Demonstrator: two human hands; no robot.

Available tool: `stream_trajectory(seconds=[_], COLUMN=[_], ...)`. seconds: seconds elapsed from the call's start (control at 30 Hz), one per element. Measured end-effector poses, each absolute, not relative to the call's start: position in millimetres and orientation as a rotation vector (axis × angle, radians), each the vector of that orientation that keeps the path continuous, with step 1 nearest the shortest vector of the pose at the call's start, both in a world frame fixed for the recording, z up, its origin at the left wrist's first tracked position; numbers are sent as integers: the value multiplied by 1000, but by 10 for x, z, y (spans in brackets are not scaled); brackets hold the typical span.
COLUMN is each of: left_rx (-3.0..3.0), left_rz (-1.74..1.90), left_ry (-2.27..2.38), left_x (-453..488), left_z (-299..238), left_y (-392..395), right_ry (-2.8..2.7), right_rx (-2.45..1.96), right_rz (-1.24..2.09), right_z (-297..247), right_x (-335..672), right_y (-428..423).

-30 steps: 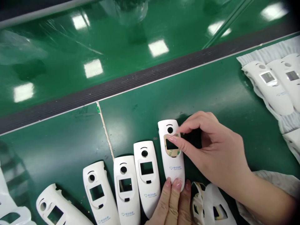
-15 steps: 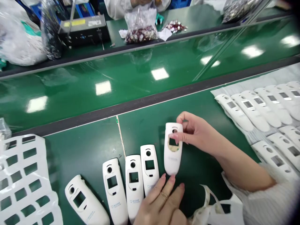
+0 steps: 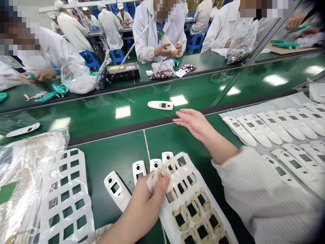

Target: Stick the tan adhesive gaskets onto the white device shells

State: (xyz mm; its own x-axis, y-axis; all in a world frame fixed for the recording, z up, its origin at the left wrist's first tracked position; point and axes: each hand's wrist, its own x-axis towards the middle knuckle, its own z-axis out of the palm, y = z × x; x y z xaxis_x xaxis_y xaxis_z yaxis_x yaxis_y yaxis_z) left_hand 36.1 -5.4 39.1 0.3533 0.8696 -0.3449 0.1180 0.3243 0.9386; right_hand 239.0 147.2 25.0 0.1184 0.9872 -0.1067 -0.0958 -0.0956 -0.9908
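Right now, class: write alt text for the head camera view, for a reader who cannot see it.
The left hand pinches a white sticker sheet over four white casings on a green bench. The open right hand extends toward a white device on the conveyor; workers sit opposite.

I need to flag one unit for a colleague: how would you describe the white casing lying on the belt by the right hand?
Find the green conveyor belt across the middle. Just beyond the outstretched right hand lies one white casing, flat and crosswise. Unlike the other casing far left on the belt, it sits mid-belt, nearest that hand.
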Motion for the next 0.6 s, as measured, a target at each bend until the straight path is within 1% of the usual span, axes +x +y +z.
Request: stream_trajectory(seconds=[0.13,0.2,0.27,0.37,0.6], left_rx=[1115,1140,1177,1238,1330], left_rz=[693,731,769,806,822], left_ry=[1035,1012,999,985,949], left_x=[314,318,327,320,246], left_z=[390,367,344,326,325], left_y=[-63,-66,-69,-81,-74], right_ry=[-1328,-1765,-1965,-2043,-1903], right_rx=[-1253,-1094,-1066,-1111,-1121], right_rz=[1093,766,550,418,361], right_z=[437,480,475,433,454], right_x=[2331,2277,2208,2117,2027], right_y=[571,141,-155,-318,-192])
